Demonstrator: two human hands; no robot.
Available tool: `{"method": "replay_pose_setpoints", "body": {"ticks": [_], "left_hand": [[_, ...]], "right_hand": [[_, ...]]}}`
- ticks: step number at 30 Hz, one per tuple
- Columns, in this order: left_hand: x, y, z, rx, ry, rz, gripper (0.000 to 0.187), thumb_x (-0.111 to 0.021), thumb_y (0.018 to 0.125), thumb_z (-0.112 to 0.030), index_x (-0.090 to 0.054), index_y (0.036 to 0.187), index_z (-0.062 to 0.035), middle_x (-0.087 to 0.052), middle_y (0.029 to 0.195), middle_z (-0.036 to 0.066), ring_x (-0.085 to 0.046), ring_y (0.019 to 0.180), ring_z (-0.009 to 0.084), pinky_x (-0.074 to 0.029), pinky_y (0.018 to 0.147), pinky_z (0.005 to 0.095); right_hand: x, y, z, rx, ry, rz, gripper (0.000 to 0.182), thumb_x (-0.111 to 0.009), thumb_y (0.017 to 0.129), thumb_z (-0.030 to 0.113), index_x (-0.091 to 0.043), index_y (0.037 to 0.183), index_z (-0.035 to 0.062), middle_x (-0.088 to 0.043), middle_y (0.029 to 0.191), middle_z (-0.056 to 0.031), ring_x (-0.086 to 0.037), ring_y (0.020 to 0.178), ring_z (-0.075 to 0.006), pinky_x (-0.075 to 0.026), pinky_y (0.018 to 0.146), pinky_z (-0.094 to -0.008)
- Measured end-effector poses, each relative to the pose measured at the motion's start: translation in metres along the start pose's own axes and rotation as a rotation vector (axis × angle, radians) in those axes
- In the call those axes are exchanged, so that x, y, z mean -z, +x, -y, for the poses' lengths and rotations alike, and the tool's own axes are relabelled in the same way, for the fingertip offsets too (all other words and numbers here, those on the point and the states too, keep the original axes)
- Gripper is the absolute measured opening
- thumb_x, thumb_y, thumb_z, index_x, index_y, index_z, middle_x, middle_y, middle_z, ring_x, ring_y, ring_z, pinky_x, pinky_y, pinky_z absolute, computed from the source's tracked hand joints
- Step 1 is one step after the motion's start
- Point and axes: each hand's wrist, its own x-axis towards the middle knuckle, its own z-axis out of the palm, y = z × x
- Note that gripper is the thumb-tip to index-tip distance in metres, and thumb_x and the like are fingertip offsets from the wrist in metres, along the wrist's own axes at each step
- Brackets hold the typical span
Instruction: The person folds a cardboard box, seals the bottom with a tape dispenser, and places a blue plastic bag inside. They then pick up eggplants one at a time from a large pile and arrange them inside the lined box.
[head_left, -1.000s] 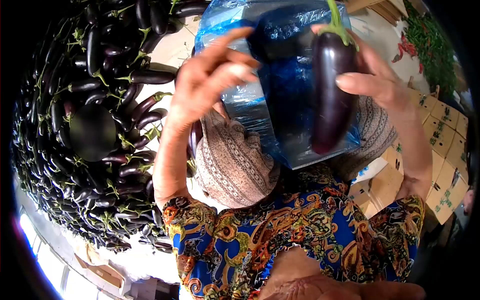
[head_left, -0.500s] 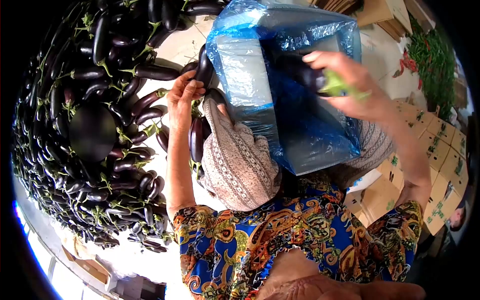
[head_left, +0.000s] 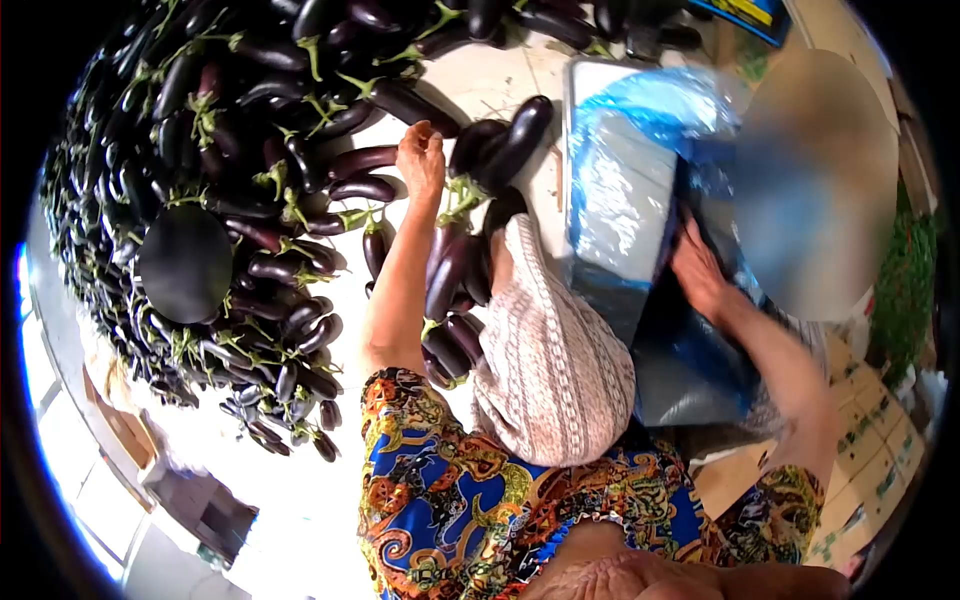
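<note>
Far left of the blue plastic liner (head_left: 618, 190), a heap of eggplants (head_left: 255, 208) is spreading across the pale floor (head_left: 530, 72), a dark blurred oval (head_left: 186, 263) masking part of it. At the heap's edge towards the liner, the left hand (head_left: 421, 162) is hanging with fingers curled beside a purple eggplant (head_left: 362, 161); whether it is touching or gripping anything cannot be told. Between this hand and the liner, more glossy eggplants (head_left: 516, 145) are lying beside the person's patterned-clothed knee (head_left: 555, 370). They are looking smooth and firm, probably moderately heavy, slippery and easily bruised; the green stem (head_left: 462, 195) or thick middle should be giving the safest hold. The liner is looking thin and light, likely tearing if pulled hard. Inside it, the right hand (head_left: 698, 268) is sinking its fingertips into shadow, so its grip cannot be told. On the right, a pale blur (head_left: 817, 190) is hiding the liner's edge.
</note>
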Motion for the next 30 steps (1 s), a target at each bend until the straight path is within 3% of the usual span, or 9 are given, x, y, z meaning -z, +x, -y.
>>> {"method": "replay_pose_setpoints", "body": {"ticks": [1, 7, 11, 19, 23, 25, 27, 28, 30], "left_hand": [[0.0, 0.007, 0.01, 0.025, -0.007, -0.025, 0.029, -0.063, 0.086, -0.01, -0.06, 0.114, 0.0006, -0.065, 0.095, 0.009, -0.061, 0.08, 0.0172, -0.052, 0.068, 0.0292], [0.0, 0.018, 0.006, -0.015, 0.175, -0.224, 0.042, -0.065, 0.079, -0.011, -0.057, 0.118, -0.0006, -0.057, 0.109, 0.021, -0.057, 0.098, 0.0332, -0.047, 0.088, 0.0415], [0.006, 0.025, -0.012, -0.03, 0.132, -0.261, 0.042, -0.065, 0.078, -0.01, -0.055, 0.117, 0.0009, -0.054, 0.111, 0.022, -0.05, 0.106, 0.0364, -0.041, 0.094, 0.0422], [0.067, 0.151, -0.089, -0.59, 0.423, -0.62, 0.063, -0.067, 0.077, -0.016, -0.043, 0.134, -0.0022, -0.046, 0.13, 0.024, -0.041, 0.121, 0.0413, -0.031, 0.103, 0.0478], [0.086, 0.212, -0.11, -0.229, 0.643, -0.35, 0.07, -0.077, 0.073, -0.029, -0.045, 0.133, -0.0138, -0.047, 0.132, 0.019, -0.047, 0.118, 0.0408, -0.043, 0.095, 0.0507], [0.09, 0.226, -0.103, -0.19, 0.731, -0.327, 0.07, -0.078, 0.071, -0.035, -0.046, 0.13, -0.0149, -0.048, 0.13, 0.017, -0.051, 0.116, 0.0397, -0.047, 0.089, 0.0514], [0.09, 0.224, -0.11, -0.255, 0.777, -0.336, 0.052, -0.078, 0.071, -0.035, -0.06, 0.114, -0.0113, -0.062, 0.107, 0.017, -0.061, 0.096, 0.0387, -0.05, 0.085, 0.045], [0.092, 0.217, -0.114, -0.188, 0.494, -0.171, 0.04, -0.074, 0.076, -0.037, -0.067, 0.103, -0.0082, -0.067, 0.088, 0.013, -0.065, 0.08, 0.0338, -0.051, 0.08, 0.0391], [0.092, 0.171, -0.139, 0.326, -0.415, 0.182, 0.043, -0.067, 0.089, -0.033, -0.062, 0.116, -0.0003, -0.067, 0.096, 0.01, -0.064, 0.088, 0.0227, -0.048, 0.069, 0.0283]], "right_hand": [[-0.018, -0.005, -0.01, 0.06, -0.232, -0.067, 0.062, -0.047, 0.09, 0.011, -0.028, 0.149, 0.0097, -0.022, 0.154, -0.019, -0.032, 0.135, -0.0412, -0.036, 0.108, -0.0476], [-0.045, 0.02, -0.038, -0.604, 0.387, -0.287, 0.043, -0.055, 0.081, 0.006, -0.046, 0.12, -0.0091, -0.051, 0.116, -0.0291, -0.047, 0.108, -0.0481, -0.039, 0.095, -0.0485], [-0.096, 0.034, -0.081, -0.668, 0.556, -0.463, 0.019, -0.057, 0.086, 0.009, -0.059, 0.102, -0.0004, -0.061, 0.093, -0.0129, -0.058, 0.083, -0.0247, -0.046, 0.073, -0.0367], [-0.109, 0.041, -0.106, -0.635, 0.749, -0.27, 0.049, -0.061, 0.08, 0.006, -0.05, 0.127, 0.0031, -0.053, 0.127, -0.0157, -0.047, 0.117, -0.0299, -0.037, 0.1, -0.0373], [-0.066, 0.044, -0.088, -0.485, 0.31, -0.018, 0.045, -0.051, 0.086, 0.005, -0.047, 0.131, 0.0009, -0.05, 0.132, -0.019, -0.045, 0.12, -0.0333, -0.036, 0.103, -0.0389], [-0.088, 0.05, -0.094, -0.391, 0.315, -0.181, 0.049, -0.052, 0.081, 0.005, -0.047, 0.129, -0.0003, -0.05, 0.129, -0.0229, -0.045, 0.12, -0.0376, -0.038, 0.102, -0.0417], [-0.091, 0.043, -0.093, -0.39, 0.346, -0.168, 0.043, -0.052, 0.077, 0.005, -0.05, 0.119, -0.0019, -0.053, 0.119, -0.0265, -0.049, 0.113, -0.0429, -0.041, 0.096, -0.0464], [-0.077, 0.04, -0.087, -0.421, 0.369, -0.081, 0.035, -0.052, 0.076, 0.006, -0.053, 0.11, -0.0028, -0.057, 0.11, -0.0281, -0.052, 0.106, -0.0459, -0.044, 0.091, -0.0497], [-0.031, 0.043, -0.068, -0.359, 0.326, 0.055, 0.029, -0.055, 0.076, 0.013, -0.053, 0.099, -0.0038, -0.06, 0.099, -0.0269, -0.056, 0.097, -0.0458, -0.047, 0.084, -0.0503]]}}
